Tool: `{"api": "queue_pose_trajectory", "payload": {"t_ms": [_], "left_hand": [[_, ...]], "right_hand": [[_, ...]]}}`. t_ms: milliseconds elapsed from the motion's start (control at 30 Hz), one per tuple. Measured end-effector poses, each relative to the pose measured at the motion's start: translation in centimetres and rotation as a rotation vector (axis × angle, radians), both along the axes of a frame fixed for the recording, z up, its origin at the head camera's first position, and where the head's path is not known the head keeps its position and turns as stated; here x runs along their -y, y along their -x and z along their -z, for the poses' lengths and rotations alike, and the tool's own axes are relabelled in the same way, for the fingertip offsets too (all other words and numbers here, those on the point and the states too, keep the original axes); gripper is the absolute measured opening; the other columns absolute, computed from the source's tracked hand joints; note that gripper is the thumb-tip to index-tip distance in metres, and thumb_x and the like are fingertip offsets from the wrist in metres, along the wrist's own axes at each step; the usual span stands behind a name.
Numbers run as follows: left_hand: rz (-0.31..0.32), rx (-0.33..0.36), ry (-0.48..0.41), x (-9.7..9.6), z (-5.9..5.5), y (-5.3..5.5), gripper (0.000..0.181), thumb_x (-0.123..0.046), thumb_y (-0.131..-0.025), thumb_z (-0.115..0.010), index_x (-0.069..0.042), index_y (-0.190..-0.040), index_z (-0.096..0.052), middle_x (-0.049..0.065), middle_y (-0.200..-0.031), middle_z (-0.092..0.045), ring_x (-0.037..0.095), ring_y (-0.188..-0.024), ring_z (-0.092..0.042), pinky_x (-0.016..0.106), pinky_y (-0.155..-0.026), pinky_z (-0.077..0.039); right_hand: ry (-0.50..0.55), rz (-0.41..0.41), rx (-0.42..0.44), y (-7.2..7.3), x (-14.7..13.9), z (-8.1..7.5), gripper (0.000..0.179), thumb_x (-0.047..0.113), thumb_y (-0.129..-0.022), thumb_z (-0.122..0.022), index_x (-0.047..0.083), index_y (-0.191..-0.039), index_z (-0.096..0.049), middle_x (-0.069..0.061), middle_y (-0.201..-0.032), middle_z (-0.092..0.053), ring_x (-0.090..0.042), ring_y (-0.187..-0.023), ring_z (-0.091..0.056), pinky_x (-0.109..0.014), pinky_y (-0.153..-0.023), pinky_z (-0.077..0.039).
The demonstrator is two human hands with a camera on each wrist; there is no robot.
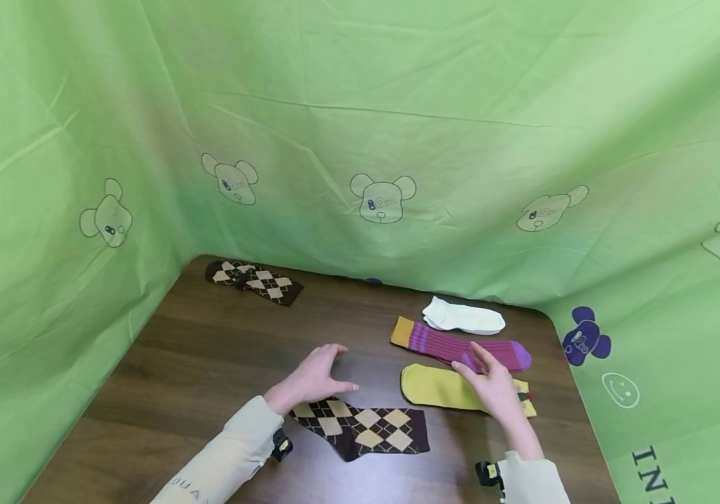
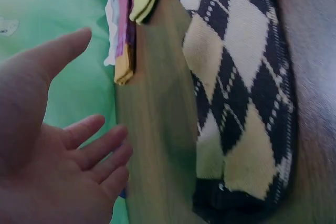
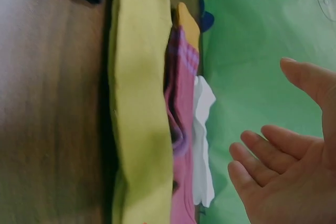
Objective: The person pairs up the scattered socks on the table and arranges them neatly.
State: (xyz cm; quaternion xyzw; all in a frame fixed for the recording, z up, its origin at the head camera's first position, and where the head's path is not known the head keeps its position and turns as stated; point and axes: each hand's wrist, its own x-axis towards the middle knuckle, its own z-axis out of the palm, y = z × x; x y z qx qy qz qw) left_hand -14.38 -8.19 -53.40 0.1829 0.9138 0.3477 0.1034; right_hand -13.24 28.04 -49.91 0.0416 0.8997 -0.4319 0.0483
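My left hand (image 1: 312,378) hovers over the table just beyond a brown-and-cream argyle sock (image 1: 375,428), fingers relaxed and thumb spread, holding nothing. In the left wrist view the argyle sock (image 2: 236,87) lies flat beside the open palm. My right hand (image 1: 492,388) is above a yellow sock (image 1: 438,386), its thumb and fingers apart with nothing between them. The hand overlaps the near edge of a purple-and-magenta striped sock (image 1: 444,343) with an orange cuff. In the right wrist view the yellow sock (image 3: 139,98) lies lengthwise, away from the fingers (image 3: 257,156).
White socks (image 1: 463,316) lie behind the striped one at the back right. Another argyle sock (image 1: 259,280) lies in the far left corner of the wooden table (image 1: 202,350). Green printed fabric (image 1: 347,126) hangs around the table's back and sides.
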Motion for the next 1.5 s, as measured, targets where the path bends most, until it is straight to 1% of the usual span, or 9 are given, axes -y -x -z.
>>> {"api": "queue_pose_trajectory", "payload": {"t_ms": [200, 400, 533, 633, 800, 967, 1200, 1367, 1500], "left_hand": [[0.142, -0.029, 0.029, 1.2, 0.8, -0.3, 0.079, -0.033, -0.068, -0.093, 0.003, -0.129, -0.058, 0.015, -0.125, -0.061, 0.034, -0.119, -0.055, 0.046, -0.104, -0.043], [0.200, 0.011, 0.020, 2.2, 1.1, -0.7, 0.066, -0.023, -0.064, -0.093, -0.003, -0.120, -0.064, 0.008, -0.117, -0.064, 0.029, -0.113, -0.056, 0.041, -0.101, -0.045], [0.213, 0.020, 0.014, 2.7, 1.4, -0.7, 0.060, -0.021, -0.063, -0.094, -0.005, -0.114, -0.067, 0.006, -0.111, -0.065, 0.028, -0.107, -0.058, 0.041, -0.098, -0.046], [0.213, 0.015, 0.038, 3.1, 1.5, -0.7, 0.056, -0.021, -0.061, -0.096, -0.008, -0.109, -0.069, 0.003, -0.106, -0.064, 0.025, -0.103, -0.057, 0.040, -0.096, -0.046], [0.205, -0.016, 0.082, 3.7, 1.5, -0.9, 0.047, -0.011, -0.056, -0.092, -0.014, -0.098, -0.069, -0.002, -0.097, -0.060, 0.021, -0.096, -0.053, 0.036, -0.088, -0.046], [0.191, -0.024, 0.117, 3.9, 1.5, -1.0, 0.042, -0.003, -0.052, -0.085, -0.018, -0.087, -0.068, -0.005, -0.091, -0.058, 0.018, -0.090, -0.048, 0.033, -0.080, -0.044], [0.180, -0.024, 0.168, 3.9, 1.4, -1.1, 0.042, -0.003, -0.052, -0.089, -0.020, -0.084, -0.067, -0.006, -0.089, -0.056, 0.018, -0.089, -0.050, 0.035, -0.079, -0.045], [0.176, -0.054, 0.191, 4.0, 1.5, -0.9, 0.039, -0.006, -0.054, -0.092, -0.021, -0.081, -0.067, -0.007, -0.085, -0.054, 0.017, -0.086, -0.051, 0.034, -0.075, -0.045], [0.168, -0.039, 0.181, 4.1, 1.7, -0.8, 0.040, -0.008, -0.055, -0.093, -0.020, -0.083, -0.067, -0.005, -0.084, -0.054, 0.015, -0.082, -0.050, 0.033, -0.071, -0.045]], "right_hand": [[0.038, -0.037, -0.014, -0.5, 1.0, 0.9, 0.076, 0.035, -0.098, -0.070, -0.002, -0.155, -0.035, -0.024, -0.156, -0.038, -0.043, -0.140, -0.038, -0.055, -0.112, -0.033], [0.029, -0.071, -0.040, -1.2, 1.8, 1.8, 0.071, 0.027, -0.096, -0.074, -0.005, -0.150, -0.042, -0.027, -0.151, -0.043, -0.044, -0.136, -0.044, -0.053, -0.111, -0.035], [0.033, -0.062, -0.030, -1.6, 2.2, 2.2, 0.068, 0.023, -0.094, -0.075, -0.004, -0.149, -0.045, -0.026, -0.148, -0.048, -0.044, -0.135, -0.047, -0.054, -0.109, -0.037], [0.033, -0.062, -0.036, -1.8, 2.6, 2.5, 0.064, 0.020, -0.092, -0.078, -0.003, -0.145, -0.050, -0.025, -0.141, -0.055, -0.043, -0.128, -0.053, -0.054, -0.106, -0.042], [0.047, -0.080, -0.072, -2.1, 3.5, 3.1, 0.050, 0.011, -0.084, -0.084, -0.006, -0.126, -0.064, -0.021, -0.115, -0.069, -0.035, -0.105, -0.066, -0.048, -0.095, -0.052], [0.073, -0.138, -0.082, -2.4, 4.5, 3.7, 0.038, 0.003, -0.077, -0.087, -0.006, -0.109, -0.069, -0.014, -0.097, -0.071, -0.028, -0.088, -0.068, -0.041, -0.084, -0.057], [0.067, -0.251, -0.074, -2.6, 5.3, 5.0, 0.034, 0.006, -0.075, -0.088, -0.003, -0.104, -0.071, -0.009, -0.091, -0.070, -0.020, -0.078, -0.066, -0.029, -0.074, -0.057], [0.011, -0.303, -0.086, -2.8, 5.5, 5.8, 0.034, 0.006, -0.073, -0.089, 0.000, -0.102, -0.072, -0.004, -0.090, -0.070, -0.017, -0.075, -0.064, -0.027, -0.071, -0.055], [-0.063, -0.323, -0.105, -2.8, 5.6, 6.3, 0.033, 0.004, -0.072, -0.089, 0.003, -0.100, -0.073, 0.000, -0.088, -0.068, -0.015, -0.073, -0.061, -0.027, -0.069, -0.053]]}}
